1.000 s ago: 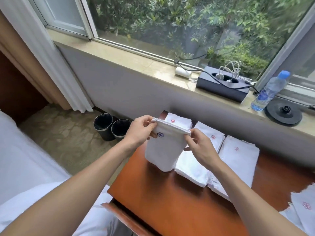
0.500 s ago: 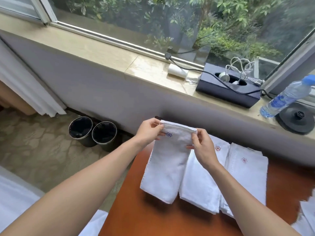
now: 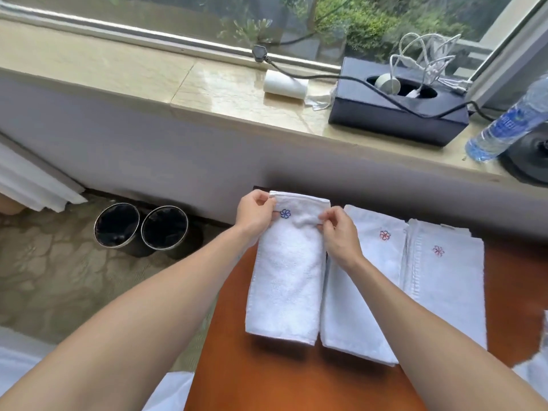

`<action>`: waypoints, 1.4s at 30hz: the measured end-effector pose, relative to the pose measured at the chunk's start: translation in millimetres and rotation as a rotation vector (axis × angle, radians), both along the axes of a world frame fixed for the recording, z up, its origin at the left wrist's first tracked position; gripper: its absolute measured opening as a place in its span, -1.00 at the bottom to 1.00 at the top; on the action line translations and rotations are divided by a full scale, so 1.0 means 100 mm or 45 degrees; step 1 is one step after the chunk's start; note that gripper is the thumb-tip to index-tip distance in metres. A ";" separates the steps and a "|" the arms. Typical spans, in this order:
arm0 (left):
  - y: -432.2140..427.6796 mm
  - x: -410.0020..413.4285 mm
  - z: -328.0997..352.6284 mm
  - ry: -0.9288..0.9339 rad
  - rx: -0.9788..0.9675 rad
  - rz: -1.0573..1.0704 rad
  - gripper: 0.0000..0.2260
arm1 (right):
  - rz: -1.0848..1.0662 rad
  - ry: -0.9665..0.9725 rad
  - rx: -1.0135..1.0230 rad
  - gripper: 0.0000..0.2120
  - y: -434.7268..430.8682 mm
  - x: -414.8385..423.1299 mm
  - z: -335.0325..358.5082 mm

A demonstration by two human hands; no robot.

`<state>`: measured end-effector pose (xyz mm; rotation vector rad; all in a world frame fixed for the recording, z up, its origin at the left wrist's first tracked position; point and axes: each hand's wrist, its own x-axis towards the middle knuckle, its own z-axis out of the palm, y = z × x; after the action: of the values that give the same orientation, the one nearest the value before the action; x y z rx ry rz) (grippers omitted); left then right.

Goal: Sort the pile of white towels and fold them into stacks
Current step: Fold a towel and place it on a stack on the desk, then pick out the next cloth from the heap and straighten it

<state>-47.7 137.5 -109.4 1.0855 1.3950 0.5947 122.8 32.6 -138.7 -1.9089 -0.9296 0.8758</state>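
A folded white towel with a blue flower mark [image 3: 286, 277] lies flat at the left end of the brown table [image 3: 267, 378]. My left hand [image 3: 255, 213] pinches its far left corner beside the mark. My right hand [image 3: 338, 232] pinches its far right edge. To its right lie two folded white towel stacks with red flower marks, one in the middle [image 3: 367, 292] and one further right [image 3: 444, 286]. More white towels [image 3: 536, 372] show at the right frame edge.
Two black bins [image 3: 141, 228] stand on the floor left of the table. The window sill holds a white roll [image 3: 284, 84], a dark box with cables [image 3: 397, 114], a water bottle [image 3: 510, 123] and a black round base [image 3: 530, 161]. White bedding [image 3: 17, 363] lies at lower left.
The blue-marked towel went from hanging in the air between my hands to lying flat on the table, on top of the left stack. Both hands came down with it.
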 end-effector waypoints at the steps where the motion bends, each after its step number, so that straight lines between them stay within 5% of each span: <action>1: 0.07 0.02 -0.04 0.026 0.024 -0.019 -0.94 | 0.024 -0.017 -0.010 -0.68 0.04 -0.01 -0.01; 4: 0.16 0.07 -0.21 0.130 0.105 -0.131 -0.92 | 0.096 -0.097 -0.074 -0.62 0.05 -0.02 -0.06; 11: -0.42 -0.12 -0.48 0.293 0.393 -0.457 -0.36 | 0.285 -0.264 -0.208 -0.69 -0.42 -0.14 -0.20; 16: -0.97 -0.40 -0.57 0.629 0.593 -0.799 -0.46 | 0.330 -0.192 -0.300 -0.70 -0.84 -0.30 -0.22; 23: -1.42 -0.66 -0.66 0.811 0.854 -1.088 -0.49 | 0.437 -0.244 -0.349 -0.61 -1.17 -0.46 -0.20; 37: -2.07 -1.03 -0.48 1.023 0.791 -1.272 -0.53 | 0.456 -0.271 -0.554 -0.85 -1.86 -0.78 0.05; 42: -2.33 -1.04 -0.33 1.043 0.821 -1.282 -0.57 | 0.475 -0.246 -0.545 -0.79 -2.25 -0.82 0.20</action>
<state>-151.4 -95.5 -142.7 2.5098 1.0679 -0.2249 40.8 -192.7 -118.4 -2.2514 -1.3273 1.1987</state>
